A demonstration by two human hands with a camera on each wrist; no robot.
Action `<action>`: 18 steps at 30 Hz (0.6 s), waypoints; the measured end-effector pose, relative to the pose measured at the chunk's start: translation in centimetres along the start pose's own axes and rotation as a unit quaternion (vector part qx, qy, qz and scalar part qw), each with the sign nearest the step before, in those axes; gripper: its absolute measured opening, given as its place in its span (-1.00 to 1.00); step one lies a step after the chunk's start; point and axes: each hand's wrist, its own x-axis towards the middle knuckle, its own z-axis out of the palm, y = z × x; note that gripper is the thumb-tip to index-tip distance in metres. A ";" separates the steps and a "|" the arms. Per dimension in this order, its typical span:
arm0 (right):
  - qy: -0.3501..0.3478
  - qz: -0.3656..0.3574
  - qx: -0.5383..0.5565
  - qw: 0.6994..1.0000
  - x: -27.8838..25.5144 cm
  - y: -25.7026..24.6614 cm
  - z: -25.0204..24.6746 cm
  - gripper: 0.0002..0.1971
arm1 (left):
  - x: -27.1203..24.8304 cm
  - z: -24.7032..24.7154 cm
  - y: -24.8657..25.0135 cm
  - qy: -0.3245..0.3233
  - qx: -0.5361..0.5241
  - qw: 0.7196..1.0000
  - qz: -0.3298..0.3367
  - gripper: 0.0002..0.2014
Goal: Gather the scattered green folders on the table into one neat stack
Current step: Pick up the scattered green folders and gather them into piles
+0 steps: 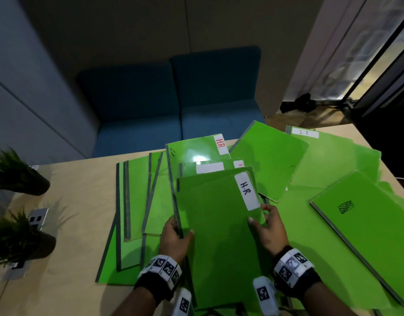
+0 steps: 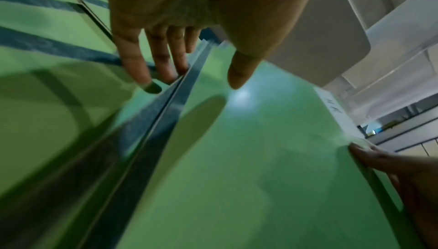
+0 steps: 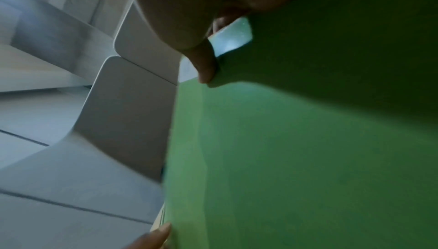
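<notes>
Both hands hold the H.R folder (image 1: 219,224) above the worktop (image 1: 78,201) centre: left hand (image 1: 173,238) pinching its 9 o'clock edge, right hand (image 1: 268,226) its 3 o'clock edge. Glossy covers could slide, so lowering it crooked onto the staggered folders (image 1: 196,156) beneath at 12 o'clock likely leaves a skewed stack.

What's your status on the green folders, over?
Left hand and right hand grip the green H.R-labelled folder bundle. Loose green folders scattered around. Nothing blocking.

Black wristbands (image 1: 158,285) with white marker-printed blocks (image 1: 292,263) circle both wrists.
</notes>
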 end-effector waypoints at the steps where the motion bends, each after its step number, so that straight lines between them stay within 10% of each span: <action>1: -0.010 -0.006 0.025 1.000 0.3 -0.4 -0.3 -0.58 | 0.0 -0.4 0.3 0.006 -0.017 1.000 0.003 -0.18; 13: -0.097 0.033 0.096 0.990 2.9 -4.4 4.8 -0.56 | 0.2 -4.1 0.5 -0.007 -0.186 0.982 -0.020 -0.02; 18: -0.103 -0.075 -0.340 0.932 6.1 -5.0 7.2 -0.43 | 0.7 -7.0 -0.2 0.076 -0.185 0.980 0.000 -0.20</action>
